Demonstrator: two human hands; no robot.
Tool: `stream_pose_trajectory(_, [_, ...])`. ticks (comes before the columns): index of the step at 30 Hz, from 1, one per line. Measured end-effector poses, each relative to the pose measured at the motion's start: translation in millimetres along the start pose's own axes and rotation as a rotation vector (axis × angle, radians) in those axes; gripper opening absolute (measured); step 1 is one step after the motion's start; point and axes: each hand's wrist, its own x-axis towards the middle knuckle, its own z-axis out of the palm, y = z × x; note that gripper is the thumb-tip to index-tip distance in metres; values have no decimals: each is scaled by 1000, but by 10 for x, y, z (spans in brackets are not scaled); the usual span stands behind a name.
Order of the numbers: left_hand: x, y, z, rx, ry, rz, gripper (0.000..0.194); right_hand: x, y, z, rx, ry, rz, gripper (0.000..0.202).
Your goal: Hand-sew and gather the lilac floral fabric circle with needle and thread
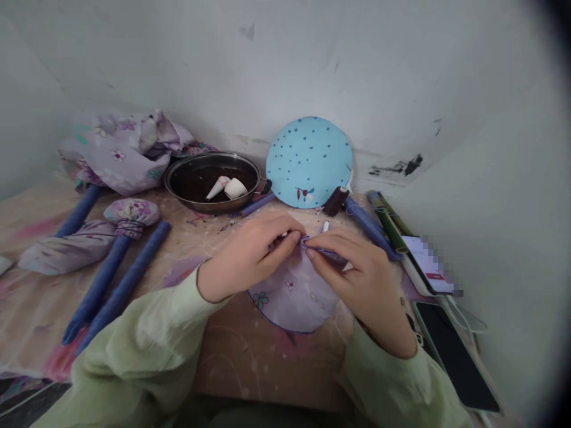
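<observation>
A lilac piece of floral fabric (297,297) with a dark, curved edge hangs over the table below my hands. My left hand (256,252) pinches its upper edge between thumb and fingers. Close beside it, my right hand (359,270) grips the same edge, which looks folded over at the fingertips. Whether a needle or thread is between the fingers is too small to tell. A small white stick-like thing (325,226) shows just behind my right fingers. Beyond them stands a dark spool of thread (336,201).
A round light-blue dotted panel (310,160) leans against the wall. Left of it sits a metal pan (212,205) holding white cone-shaped items. Blue wrapped rods (129,279) and bundled floral cloth (129,151) lie left. At right are bamboo pieces (392,226) and a phone (457,356).
</observation>
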Motion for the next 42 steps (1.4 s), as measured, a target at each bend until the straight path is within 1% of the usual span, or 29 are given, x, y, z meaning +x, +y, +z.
stream_pose_trajectory(2, [3, 16, -7, -16, -15, -10, 17, -5, 3, 0, -11, -4, 5, 13])
stream_pose_trajectory(4, [2, 33, -7, -24, -26, -22, 13, -7, 3, -1, -20, 1, -2, 13])
stream_pose_trajectory(9, [-4, 38, -1, -35, -18, -38, 11, -6, 4, -8, -43, -2, -2, 11])
stream_pose_trajectory(12, [-4, 25, -4, -45, -29, -47, 12, -11, 9, -5, -36, 28, 66, 7])
stream_pose_trajectory(15, [-3, 26, -10, -49, -33, -53, 11, -24, 13, 5, 22, 49, 144, 9])
stream_pose_trajectory(19, [2, 46, -19, -62, -34, -46, 11, -38, 17, 12, 92, 48, 186, 12])
stream_pose_trajectory(26, [6, 23, -43, -130, -88, -39, 12, -35, 41, -17, 75, 28, 156, 12])
stream_pose_trajectory(29, [5, 5, -39, -86, -49, -47, 12, -26, 70, -67, 48, 3, 156, 12])
stream_pose_trajectory(34, [5, 1, -10, -12, 22, -36, 8, -6, 83, -148, -4, -14, 131, 2])
stream_pose_trajectory(38, [-1, 16, 6, 11, 45, -37, 6, -1, 51, -143, 15, -23, 107, 4])
stream_pose_trajectory(42, [-1, 12, 1, 8, 70, -39, 6, -9, 71, -123, 19, -20, 131, 5])
